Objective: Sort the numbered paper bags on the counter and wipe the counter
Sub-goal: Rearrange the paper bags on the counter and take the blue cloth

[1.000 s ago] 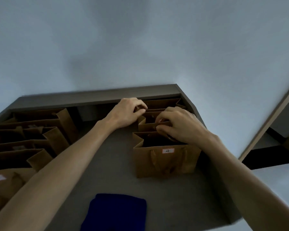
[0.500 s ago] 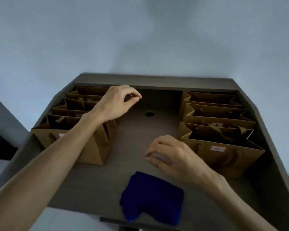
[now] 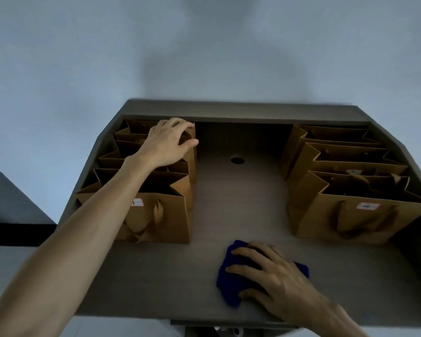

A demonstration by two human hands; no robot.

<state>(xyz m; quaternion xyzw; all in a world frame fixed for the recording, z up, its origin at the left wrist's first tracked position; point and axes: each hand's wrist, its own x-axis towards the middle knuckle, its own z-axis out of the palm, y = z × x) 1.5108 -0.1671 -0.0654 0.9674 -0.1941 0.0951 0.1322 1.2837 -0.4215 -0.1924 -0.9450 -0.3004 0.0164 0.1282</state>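
1. Paper bags stand in two rows on the table (image 3: 241, 203): left row (image 3: 141, 171) along the left edge, right row (image 3: 345, 171) along the right edge, with a bare middle strip between them. Judged: parked aside so the middle can be wiped.
2. Left hand (image 3: 167, 142) rests on the top rims at the back of the left row, fingers spread and relaxed, its grip apart and clamped on nothing. Probably steadying or nudging a bag into line.
3. Right hand (image 3: 267, 271) lies flat on the blue cloth (image 3: 231, 288) at the front middle of the table, fingers spread, pressing down rather than pinching. Looks like the wiping step is starting.
4. Front left bag (image 3: 161, 215) has a white label, number unreadable. Front right bag (image 3: 350, 215) is labelled 4.
5. All bags have open tops and dark interiors, so I cannot tell the contents; handles droop inside or down the fronts.
6. Round hole (image 3: 237, 159) in the table between the rows.
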